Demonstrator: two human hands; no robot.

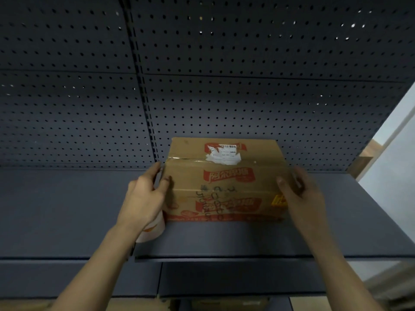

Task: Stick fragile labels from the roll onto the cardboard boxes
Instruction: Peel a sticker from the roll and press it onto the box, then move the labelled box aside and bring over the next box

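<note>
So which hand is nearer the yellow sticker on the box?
Right. The right hand grips the end of the cardboard box beside the yellow sticker; the left hand holds the opposite end.

Red-printed cardboard box point(224, 182), taped shut, sits flat on the shelf point(67, 209).

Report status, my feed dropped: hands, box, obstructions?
Left grip holds cardboard box at its left edge, label roll under the palm. Right grip holds right edge. Box on shelf; nothing blocking seen.
</note>
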